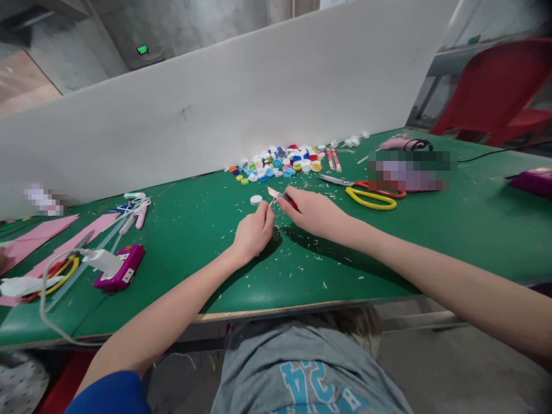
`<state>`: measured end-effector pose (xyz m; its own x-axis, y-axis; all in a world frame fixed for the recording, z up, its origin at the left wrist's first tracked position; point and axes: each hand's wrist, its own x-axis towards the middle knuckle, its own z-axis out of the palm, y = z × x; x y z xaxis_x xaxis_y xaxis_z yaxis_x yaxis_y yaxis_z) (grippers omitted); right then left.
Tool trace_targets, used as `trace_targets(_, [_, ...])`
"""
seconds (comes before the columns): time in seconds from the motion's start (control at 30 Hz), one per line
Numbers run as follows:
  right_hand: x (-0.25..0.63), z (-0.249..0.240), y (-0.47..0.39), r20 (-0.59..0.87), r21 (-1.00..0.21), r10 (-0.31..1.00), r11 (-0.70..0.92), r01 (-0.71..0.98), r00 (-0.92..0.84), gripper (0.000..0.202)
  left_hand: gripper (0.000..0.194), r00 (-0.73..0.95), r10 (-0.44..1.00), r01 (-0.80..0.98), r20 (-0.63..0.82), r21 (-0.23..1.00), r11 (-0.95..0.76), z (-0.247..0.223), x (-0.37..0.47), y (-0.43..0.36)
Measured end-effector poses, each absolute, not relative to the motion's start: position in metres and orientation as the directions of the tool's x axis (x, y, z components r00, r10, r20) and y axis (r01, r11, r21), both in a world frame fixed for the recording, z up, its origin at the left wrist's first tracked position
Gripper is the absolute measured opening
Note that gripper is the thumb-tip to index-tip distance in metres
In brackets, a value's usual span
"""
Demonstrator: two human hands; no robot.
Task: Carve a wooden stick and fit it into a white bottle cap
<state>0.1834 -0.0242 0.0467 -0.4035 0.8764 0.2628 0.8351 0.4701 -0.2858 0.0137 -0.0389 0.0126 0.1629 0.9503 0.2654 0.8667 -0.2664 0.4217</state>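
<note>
Above the green table (181,247), my left hand (255,233) pinches a thin wooden stick (271,202), most of it hidden by the fingers. My right hand (314,211) is closed round a utility knife (292,202) with a red and dark handle. Its bare blade points up and left, close to or against the stick; contact is too small to make out. Pale wood shavings (301,268) lie scattered under and around both hands. A white bottle cap (256,200) rests just beyond my left hand. Farther back, coloured bottle caps (276,163) form a pile.
Scissors (371,198) with yellow and red handles lie right of my right hand. At left are a purple power strip (123,269) with a white plug and cable, pink paper (41,244) and another person's hand (3,260). A white partition (194,109) borders the back.
</note>
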Motion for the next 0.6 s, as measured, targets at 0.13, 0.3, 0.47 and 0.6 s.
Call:
trace_targets(0.13, [0.179, 0.039, -0.026, 0.244, -0.291, 0.853, 0.518, 0.804, -0.461, 0.040, 0.039, 0.167, 0.953, 0.873, 0.253, 0.412, -0.262, 0.012, 0.013, -0.039])
trace_targets(0.3, [0.179, 0.035, -0.023, 0.233, -0.242, 0.835, 0.546, 0.802, -0.498, 0.041, 0.043, 0.173, 0.952, 0.873, 0.252, 0.409, -0.266, 0.012, 0.013, -0.038])
trace_targets(0.47, [0.178, 0.035, -0.021, 0.206, -0.204, 0.842, 0.535, 0.820, -0.498, 0.044, 0.040, 0.168, 0.955, 0.879, 0.246, 0.401, -0.258, 0.012, 0.013, -0.037])
trace_targets(0.6, [0.179, 0.036, -0.022, 0.183, -0.178, 0.846, 0.529, 0.830, -0.500, 0.044, 0.038, 0.171, 0.955, 0.878, 0.242, 0.402, -0.259, 0.012, 0.013, -0.038])
